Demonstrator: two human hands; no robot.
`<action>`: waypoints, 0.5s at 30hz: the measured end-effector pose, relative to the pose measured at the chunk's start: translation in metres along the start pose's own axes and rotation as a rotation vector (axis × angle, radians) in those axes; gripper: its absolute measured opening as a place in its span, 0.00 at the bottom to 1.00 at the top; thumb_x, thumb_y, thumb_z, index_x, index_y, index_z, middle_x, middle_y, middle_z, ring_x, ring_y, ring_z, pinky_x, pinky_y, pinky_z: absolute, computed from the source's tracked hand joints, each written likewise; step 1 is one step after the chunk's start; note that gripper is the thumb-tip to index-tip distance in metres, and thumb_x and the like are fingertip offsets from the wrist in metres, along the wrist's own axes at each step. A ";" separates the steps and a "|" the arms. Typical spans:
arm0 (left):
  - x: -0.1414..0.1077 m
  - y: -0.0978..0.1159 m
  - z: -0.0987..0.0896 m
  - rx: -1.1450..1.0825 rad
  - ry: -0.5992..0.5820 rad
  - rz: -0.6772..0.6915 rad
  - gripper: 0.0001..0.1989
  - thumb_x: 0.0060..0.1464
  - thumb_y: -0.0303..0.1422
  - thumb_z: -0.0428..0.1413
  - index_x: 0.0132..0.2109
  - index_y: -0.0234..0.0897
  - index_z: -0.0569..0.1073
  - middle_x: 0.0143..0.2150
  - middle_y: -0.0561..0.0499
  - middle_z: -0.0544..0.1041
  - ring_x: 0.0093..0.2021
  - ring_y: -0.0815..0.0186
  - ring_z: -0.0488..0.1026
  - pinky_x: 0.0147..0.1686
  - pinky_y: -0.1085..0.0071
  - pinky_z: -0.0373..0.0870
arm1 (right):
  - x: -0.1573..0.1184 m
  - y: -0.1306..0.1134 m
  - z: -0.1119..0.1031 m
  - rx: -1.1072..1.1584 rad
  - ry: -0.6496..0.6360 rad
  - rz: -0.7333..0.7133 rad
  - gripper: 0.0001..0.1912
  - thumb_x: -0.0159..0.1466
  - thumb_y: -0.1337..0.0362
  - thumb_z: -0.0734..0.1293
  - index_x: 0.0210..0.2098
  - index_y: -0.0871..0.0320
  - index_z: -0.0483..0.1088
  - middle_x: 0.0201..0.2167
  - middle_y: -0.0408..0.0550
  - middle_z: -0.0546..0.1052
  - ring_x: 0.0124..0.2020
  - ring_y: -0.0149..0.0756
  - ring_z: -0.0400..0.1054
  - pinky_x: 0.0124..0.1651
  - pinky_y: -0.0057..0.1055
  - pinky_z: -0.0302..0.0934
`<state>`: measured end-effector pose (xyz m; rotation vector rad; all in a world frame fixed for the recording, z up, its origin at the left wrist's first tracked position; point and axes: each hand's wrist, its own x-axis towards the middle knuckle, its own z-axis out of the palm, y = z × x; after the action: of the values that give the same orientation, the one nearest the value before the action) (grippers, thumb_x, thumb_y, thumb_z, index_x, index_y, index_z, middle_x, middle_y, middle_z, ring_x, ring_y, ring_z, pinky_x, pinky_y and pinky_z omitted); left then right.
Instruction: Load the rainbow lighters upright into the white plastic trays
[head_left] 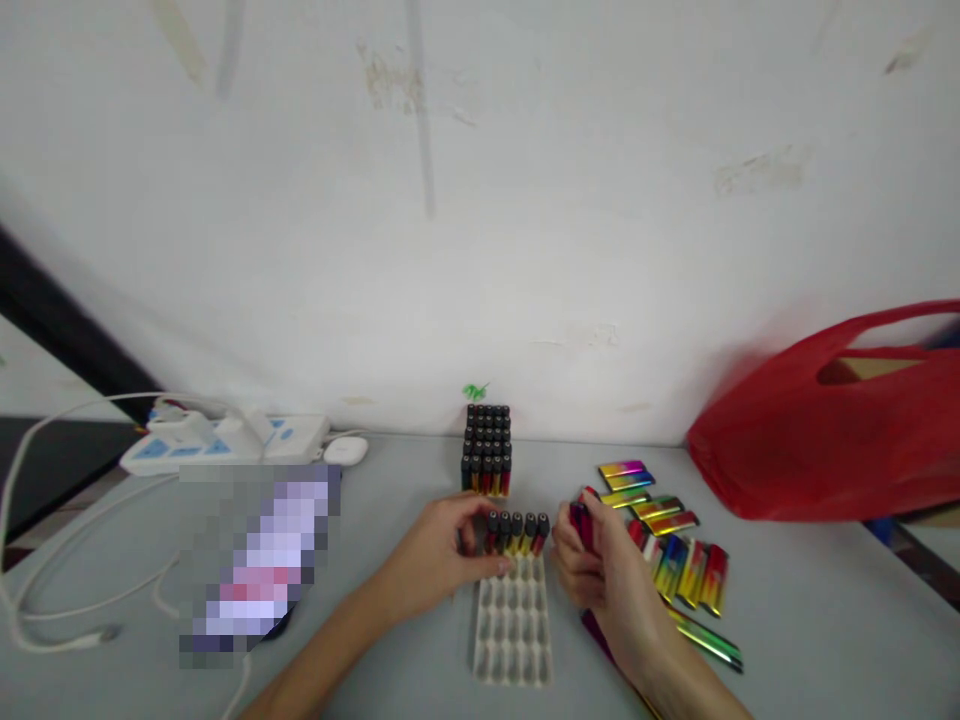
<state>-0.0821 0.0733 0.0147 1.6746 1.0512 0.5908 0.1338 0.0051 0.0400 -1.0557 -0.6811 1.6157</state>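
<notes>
My left hand (431, 550) curls around the far left corner of a white slotted tray (513, 607), its thumb on the near side of a row of black-topped lighters (517, 537) standing there. Nearer slots of the tray hold nothing. Just right of the tray, my right hand (619, 580) is closed around a dark purple lighter (580, 524), thumb near its top; fingers hide most of it. Behind the tray stands a tight block of similar black-topped lighters (487, 450). Several shiny multicoloured lighters (690, 572) lie scattered beyond my right hand.
A red bag (817, 430) sits at the back right against the wall. At left are a white power strip (292, 440), cables, a small white case (346, 451) and a blurred-out phone-like device (262, 560). The wall (525, 250) bounds the grey table.
</notes>
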 end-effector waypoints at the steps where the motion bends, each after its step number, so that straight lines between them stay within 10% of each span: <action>1: -0.001 0.001 -0.001 -0.007 -0.018 0.002 0.29 0.47 0.41 0.77 0.55 0.33 0.85 0.30 0.57 0.72 0.31 0.65 0.67 0.30 0.72 0.60 | 0.000 0.000 0.001 -0.059 0.030 -0.059 0.34 0.63 0.28 0.71 0.26 0.52 0.62 0.18 0.30 0.50 0.19 0.26 0.36 0.20 0.26 0.33; 7: -0.004 0.006 -0.008 0.021 -0.120 0.046 0.41 0.38 0.38 0.83 0.61 0.36 0.82 0.34 0.57 0.78 0.34 0.62 0.74 0.36 0.70 0.69 | -0.019 0.001 0.011 -0.361 0.143 -0.398 0.23 0.80 0.39 0.63 0.49 0.52 0.74 0.25 0.37 0.67 0.23 0.31 0.58 0.26 0.27 0.52; 15: -0.008 0.011 -0.009 -0.088 -0.163 0.103 0.38 0.43 0.30 0.78 0.63 0.36 0.80 0.50 0.48 0.86 0.48 0.55 0.81 0.49 0.64 0.76 | -0.028 0.001 0.010 -0.834 0.031 -0.758 0.06 0.78 0.56 0.71 0.49 0.46 0.81 0.45 0.45 0.73 0.48 0.41 0.71 0.53 0.32 0.68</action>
<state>-0.0895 0.0696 0.0293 1.6765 0.8144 0.5491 0.1265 -0.0211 0.0521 -1.1689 -1.5812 0.6345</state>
